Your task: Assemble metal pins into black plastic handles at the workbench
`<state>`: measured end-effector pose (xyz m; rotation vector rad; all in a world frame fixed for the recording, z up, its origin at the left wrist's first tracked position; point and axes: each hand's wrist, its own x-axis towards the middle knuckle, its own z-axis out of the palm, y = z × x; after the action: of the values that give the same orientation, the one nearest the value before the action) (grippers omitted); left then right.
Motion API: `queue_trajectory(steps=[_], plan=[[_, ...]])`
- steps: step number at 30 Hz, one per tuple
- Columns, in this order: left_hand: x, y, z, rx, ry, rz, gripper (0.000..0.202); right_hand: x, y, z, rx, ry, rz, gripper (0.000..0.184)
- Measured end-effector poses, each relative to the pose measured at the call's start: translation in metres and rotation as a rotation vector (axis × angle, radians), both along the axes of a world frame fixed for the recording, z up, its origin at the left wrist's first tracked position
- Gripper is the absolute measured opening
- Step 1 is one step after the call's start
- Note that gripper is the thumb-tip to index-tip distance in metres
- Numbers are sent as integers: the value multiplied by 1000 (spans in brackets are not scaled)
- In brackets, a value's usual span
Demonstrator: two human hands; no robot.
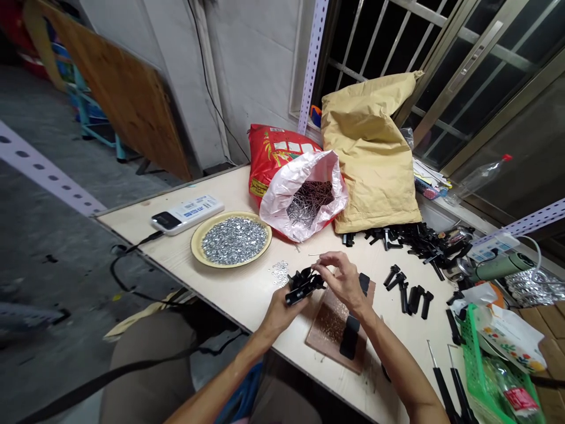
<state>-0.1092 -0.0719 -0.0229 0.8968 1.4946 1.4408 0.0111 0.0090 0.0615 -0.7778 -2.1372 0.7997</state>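
Observation:
My left hand is closed around a cluster of black plastic parts, held above the table's front edge. Over the top end of these parts, my right hand has its thumb and fingers pinched together. A thin metal pin sticks out to the left from its fingers; their tips partly hide what they grip. Beneath the right hand lies a brown board with black pads on it. Small metal washers are scattered on the table just beyond the left hand.
A yellow plate heaped with small metal pieces stands left. Behind are a red bag of long thin pins and a brown paper sack. Black parts, two black-handled hooked tools and a green basket lie right.

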Motion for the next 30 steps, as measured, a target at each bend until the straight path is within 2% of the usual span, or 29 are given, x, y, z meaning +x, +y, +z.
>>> queue_trajectory(steps=[3, 5, 7, 10, 13, 15, 17, 18, 22, 24, 27, 30], plan=[[-1, -1, -2, 9, 3, 17, 20, 2, 16, -5, 25, -140, 48, 15], [-2, -3, -3, 19, 7, 27, 21, 0, 34, -14, 86, -282, -11, 19], [-3, -6, -3, 25, 16, 22, 21, -5, 52, -27, 185, -570, -86, 20], [-4, -8, -1, 30, 32, 16, 18, -17, 70, -49, 266, -930, -73, 19], [-3, -4, 2, 0, -36, 25, 22, -29, 77, -59, 275, -960, -37, 22], [-3, 0, 5, -71, -108, 59, 28, -30, 77, -56, 284, -957, -42, 22], [-5, 3, 8, -146, -147, 94, 31, -26, 73, -45, 278, -860, -90, 22], [-7, 4, 10, -167, -157, 94, 31, -23, 68, -38, 256, -730, -121, 23], [-9, 6, 15, -160, -197, 48, 28, -7, 34, -7, 41, 61, -175, 26], [-7, 7, 16, -154, -196, 43, 27, -4, 16, 1, -55, 273, -136, 20], [-1, 8, 17, -155, -175, 44, 27, -6, -2, 2, -130, 377, -82, 15], [1, 9, 19, -147, -167, 34, 28, -10, -9, -6, -153, 348, -59, 16]])
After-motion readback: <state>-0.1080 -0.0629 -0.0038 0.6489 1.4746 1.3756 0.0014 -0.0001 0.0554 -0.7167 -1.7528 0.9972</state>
